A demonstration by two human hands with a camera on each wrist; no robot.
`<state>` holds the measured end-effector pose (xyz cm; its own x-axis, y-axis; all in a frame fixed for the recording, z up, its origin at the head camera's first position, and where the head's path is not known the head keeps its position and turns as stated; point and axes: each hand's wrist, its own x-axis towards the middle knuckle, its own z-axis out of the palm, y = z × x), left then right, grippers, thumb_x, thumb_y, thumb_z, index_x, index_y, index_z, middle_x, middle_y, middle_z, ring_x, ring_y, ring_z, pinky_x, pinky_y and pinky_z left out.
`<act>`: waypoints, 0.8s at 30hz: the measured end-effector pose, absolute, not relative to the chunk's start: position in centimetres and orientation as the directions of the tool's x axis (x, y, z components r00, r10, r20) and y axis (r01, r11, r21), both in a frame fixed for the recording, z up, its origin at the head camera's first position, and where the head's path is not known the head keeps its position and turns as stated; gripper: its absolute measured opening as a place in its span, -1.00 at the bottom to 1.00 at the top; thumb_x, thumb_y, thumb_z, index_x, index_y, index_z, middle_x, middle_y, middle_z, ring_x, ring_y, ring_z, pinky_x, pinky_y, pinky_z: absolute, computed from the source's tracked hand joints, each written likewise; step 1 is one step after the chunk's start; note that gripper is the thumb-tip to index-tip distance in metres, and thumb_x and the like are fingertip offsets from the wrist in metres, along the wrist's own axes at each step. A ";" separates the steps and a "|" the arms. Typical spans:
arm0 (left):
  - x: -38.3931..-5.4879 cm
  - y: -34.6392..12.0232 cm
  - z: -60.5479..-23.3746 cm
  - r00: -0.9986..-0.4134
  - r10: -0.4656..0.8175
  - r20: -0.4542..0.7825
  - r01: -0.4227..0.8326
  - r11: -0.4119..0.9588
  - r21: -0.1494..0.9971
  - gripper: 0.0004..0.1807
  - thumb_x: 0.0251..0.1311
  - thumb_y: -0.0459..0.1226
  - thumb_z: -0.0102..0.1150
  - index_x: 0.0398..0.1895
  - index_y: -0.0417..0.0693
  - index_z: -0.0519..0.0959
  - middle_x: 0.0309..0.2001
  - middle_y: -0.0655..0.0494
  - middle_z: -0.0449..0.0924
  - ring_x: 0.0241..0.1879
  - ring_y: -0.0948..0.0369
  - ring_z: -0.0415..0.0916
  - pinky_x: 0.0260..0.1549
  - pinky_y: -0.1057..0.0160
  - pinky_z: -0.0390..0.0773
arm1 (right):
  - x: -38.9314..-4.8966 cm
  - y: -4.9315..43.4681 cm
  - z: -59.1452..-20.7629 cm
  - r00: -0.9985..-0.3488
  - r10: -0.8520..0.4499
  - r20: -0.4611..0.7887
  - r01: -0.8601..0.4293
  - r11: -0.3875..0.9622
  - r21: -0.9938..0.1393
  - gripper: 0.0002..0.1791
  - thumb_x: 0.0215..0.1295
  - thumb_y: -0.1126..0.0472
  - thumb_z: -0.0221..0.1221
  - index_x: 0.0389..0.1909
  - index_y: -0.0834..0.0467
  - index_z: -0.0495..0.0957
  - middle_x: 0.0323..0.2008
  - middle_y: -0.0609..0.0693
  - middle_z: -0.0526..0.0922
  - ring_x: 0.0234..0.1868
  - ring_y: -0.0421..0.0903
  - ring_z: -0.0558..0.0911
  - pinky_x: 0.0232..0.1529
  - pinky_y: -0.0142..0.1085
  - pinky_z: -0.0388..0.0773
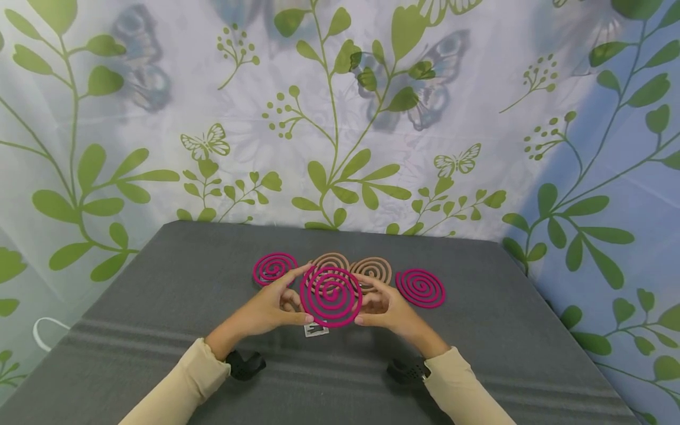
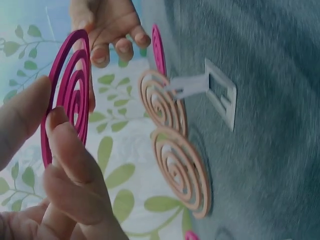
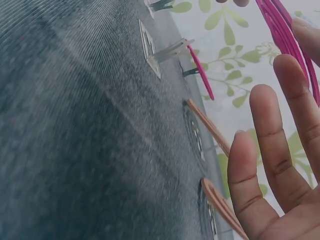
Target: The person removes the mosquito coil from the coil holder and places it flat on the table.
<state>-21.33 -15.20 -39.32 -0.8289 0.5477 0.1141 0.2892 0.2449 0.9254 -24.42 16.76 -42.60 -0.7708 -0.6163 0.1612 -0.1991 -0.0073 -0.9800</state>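
Note:
A pink mosquito coil (image 1: 332, 293) is held up over the table between both hands, its spiral facing the head camera. My left hand (image 1: 273, 304) pinches its left edge between thumb and fingers. On the opposite edge, my right hand (image 1: 390, 307) grips it with thumb and forefinger; in the right wrist view the other fingers (image 3: 267, 120) are extended away from it. Just below the coil, a small flat metal coil stand (image 1: 316, 330) lies on the table. Its narrow tab (image 2: 192, 86) rises from the square base in the left wrist view.
Behind the hands, two tan coils (image 1: 373, 260) are propped at a tilt on the grey table (image 1: 159, 307). One pink coil (image 1: 275, 255) is to their left, another (image 1: 421, 287) to their right. A leaf-and-butterfly patterned curtain (image 1: 255, 147) hangs behind the table.

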 end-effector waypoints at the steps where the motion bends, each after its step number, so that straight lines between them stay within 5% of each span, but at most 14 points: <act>1: -21.3 -15.0 -39.4 -0.831 0.543 0.116 0.289 0.246 0.925 0.12 0.34 -0.37 0.50 0.78 -0.18 -0.05 -0.34 0.01 0.70 -0.43 0.00 0.61 -0.39 0.29 0.48 | -24.4 16.9 -42.6 -0.772 -0.614 0.162 -0.200 -0.007 -0.980 0.03 0.33 0.35 0.49 0.68 0.36 0.10 -0.11 0.11 0.83 -0.05 -0.08 0.80 -0.02 -0.25 0.74; 4: -21.4 -14.5 -39.7 -0.835 0.538 0.111 0.281 0.245 0.928 0.11 0.33 -0.36 0.50 0.78 -0.17 -0.04 -0.34 0.02 0.70 -0.44 0.02 0.59 -0.40 0.29 0.48 | -24.3 17.3 -42.7 -0.777 -0.607 0.166 -0.206 -0.004 -0.978 0.02 0.33 0.36 0.49 0.68 0.37 0.10 -0.12 0.15 0.82 -0.06 -0.08 0.80 -0.01 -0.24 0.74; 11: -21.7 -13.2 -40.2 -0.850 0.518 0.098 0.266 0.261 0.928 0.10 0.31 -0.34 0.53 0.77 -0.13 0.02 -0.36 0.06 0.69 -0.46 0.01 0.55 -0.42 0.27 0.46 | -24.2 18.6 -42.9 -0.802 -0.579 0.147 -0.196 0.024 -0.980 0.03 0.34 0.33 0.50 0.68 0.37 0.09 -0.21 -0.11 0.80 -0.10 -0.12 0.80 -0.05 -0.26 0.74; 24: -22.1 -10.8 -40.3 -0.842 0.531 0.099 0.254 0.226 0.940 0.08 0.34 -0.34 0.50 0.77 -0.13 0.02 -0.31 0.07 0.72 -0.38 -0.20 0.64 -0.37 0.26 0.56 | -24.1 21.1 -42.6 -0.812 -0.568 0.135 -0.189 0.036 -0.981 0.05 0.31 0.35 0.51 0.68 0.36 0.08 -0.26 -0.12 0.78 -0.18 -0.10 0.79 -0.08 -0.25 0.75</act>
<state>-22.10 -10.76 -40.34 -0.8416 0.5310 0.0991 0.2536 0.2263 0.9405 -24.13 21.12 -42.61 -0.8115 -0.5684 0.1354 -0.1892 0.0363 -0.9813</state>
